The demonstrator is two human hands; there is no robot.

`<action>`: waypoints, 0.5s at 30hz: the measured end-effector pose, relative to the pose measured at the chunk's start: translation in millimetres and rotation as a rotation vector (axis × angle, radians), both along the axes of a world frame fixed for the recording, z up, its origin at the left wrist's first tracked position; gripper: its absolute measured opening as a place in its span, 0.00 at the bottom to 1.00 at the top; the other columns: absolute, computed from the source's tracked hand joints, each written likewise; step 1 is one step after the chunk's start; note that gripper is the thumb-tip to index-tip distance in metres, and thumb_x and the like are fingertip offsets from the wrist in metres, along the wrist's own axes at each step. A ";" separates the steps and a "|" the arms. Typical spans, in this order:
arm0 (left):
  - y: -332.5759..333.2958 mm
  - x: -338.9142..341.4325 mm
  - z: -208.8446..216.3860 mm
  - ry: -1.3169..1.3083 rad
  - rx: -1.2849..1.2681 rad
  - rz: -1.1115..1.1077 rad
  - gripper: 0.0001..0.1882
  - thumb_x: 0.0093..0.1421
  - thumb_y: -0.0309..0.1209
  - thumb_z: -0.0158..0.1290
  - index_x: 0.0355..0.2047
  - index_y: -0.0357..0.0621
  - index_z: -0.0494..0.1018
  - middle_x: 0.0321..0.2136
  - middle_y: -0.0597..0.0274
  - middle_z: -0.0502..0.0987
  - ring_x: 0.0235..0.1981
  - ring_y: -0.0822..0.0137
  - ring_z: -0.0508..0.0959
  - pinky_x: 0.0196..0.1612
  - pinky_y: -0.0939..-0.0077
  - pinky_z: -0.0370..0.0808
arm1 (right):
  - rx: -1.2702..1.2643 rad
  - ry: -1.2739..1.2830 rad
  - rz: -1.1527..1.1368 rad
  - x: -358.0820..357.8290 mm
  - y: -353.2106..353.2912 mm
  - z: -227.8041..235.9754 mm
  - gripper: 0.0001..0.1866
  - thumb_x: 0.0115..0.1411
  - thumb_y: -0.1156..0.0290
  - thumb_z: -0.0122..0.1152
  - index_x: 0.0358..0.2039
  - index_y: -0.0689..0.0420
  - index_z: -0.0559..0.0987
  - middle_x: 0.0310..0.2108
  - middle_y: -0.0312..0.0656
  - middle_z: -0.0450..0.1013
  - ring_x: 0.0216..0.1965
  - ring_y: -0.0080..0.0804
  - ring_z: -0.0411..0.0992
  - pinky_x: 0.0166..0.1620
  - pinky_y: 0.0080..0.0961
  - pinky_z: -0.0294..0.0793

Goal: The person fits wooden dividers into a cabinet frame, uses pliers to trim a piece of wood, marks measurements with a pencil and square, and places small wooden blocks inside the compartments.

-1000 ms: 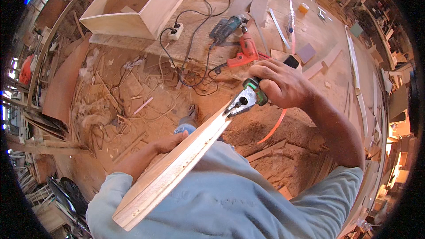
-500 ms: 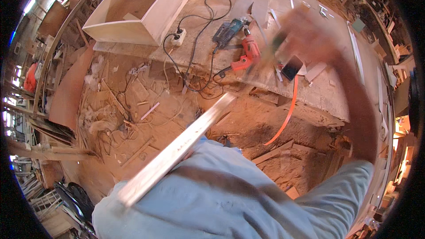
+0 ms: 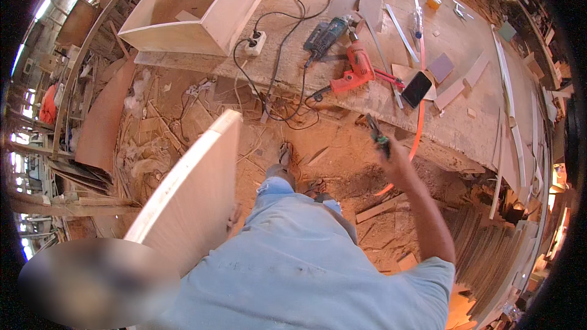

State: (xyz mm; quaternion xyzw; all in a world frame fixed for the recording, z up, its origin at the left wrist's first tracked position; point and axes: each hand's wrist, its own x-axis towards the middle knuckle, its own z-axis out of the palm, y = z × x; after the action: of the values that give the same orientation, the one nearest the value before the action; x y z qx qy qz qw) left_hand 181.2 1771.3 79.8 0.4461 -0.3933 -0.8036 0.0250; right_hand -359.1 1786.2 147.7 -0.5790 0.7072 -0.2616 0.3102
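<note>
A pale plywood board (image 3: 194,195) stands tilted at my left side, its broad face toward me. My left hand (image 3: 234,215) is almost hidden behind it; only fingers show, curled over its right edge near my hip. My right hand (image 3: 394,156) is held out in front of the workbench edge, closed around a small black-and-green hand tool (image 3: 377,135) that points up and left. An orange hose (image 3: 419,123) runs from near that hand up onto the bench. The tool is well apart from the board.
The long workbench (image 3: 465,128) carries a red drill (image 3: 354,68), a blue-grey power tool (image 3: 327,33), a white power strip (image 3: 255,43) with black cords, a dark phone (image 3: 417,88), wood strips and an open plywood box (image 3: 202,9). Offcuts and shavings litter the floor (image 3: 165,134).
The board swung from a diagonal, edge-on pose across my front to my left side, face showing. My right hand left the board's end, rose over the bench, then dropped to the bench edge.
</note>
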 end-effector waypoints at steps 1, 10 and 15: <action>-1.8 7.4 -3.4 -0.002 0.017 0.033 0.40 0.69 0.67 0.32 0.57 0.46 0.74 0.40 0.65 0.77 0.42 0.70 0.75 0.44 0.71 0.74 | 0.010 -0.311 0.001 9.9 7.4 -23.0 0.15 0.66 0.77 0.57 0.53 0.62 0.74 0.43 0.42 0.74 0.45 0.35 0.72 0.52 0.35 0.72; -19.8 80.9 -16.3 -0.007 0.074 0.272 0.40 0.68 0.69 0.33 0.55 0.47 0.75 0.37 0.66 0.77 0.38 0.70 0.75 0.40 0.70 0.75 | 0.592 -0.996 -0.145 78.0 23.2 -47.2 0.08 0.62 0.75 0.60 0.40 0.56 0.71 0.39 0.44 0.76 0.46 0.37 0.79 0.46 0.37 0.80; -25.2 123.6 -27.6 0.041 0.087 0.374 0.41 0.67 0.69 0.34 0.54 0.47 0.75 0.35 0.66 0.77 0.37 0.71 0.76 0.38 0.70 0.75 | 0.646 -1.442 -0.354 122.0 9.6 -56.4 0.07 0.59 0.81 0.52 0.38 0.58 0.70 0.44 0.51 0.77 0.51 0.49 0.79 0.53 0.49 0.82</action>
State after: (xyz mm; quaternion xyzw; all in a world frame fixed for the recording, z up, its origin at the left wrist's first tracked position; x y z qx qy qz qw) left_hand 304.9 1746.1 52.2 0.4955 -0.2680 -0.8101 0.1625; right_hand -237.1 1795.8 91.3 -0.0292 0.4548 -0.3988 0.7958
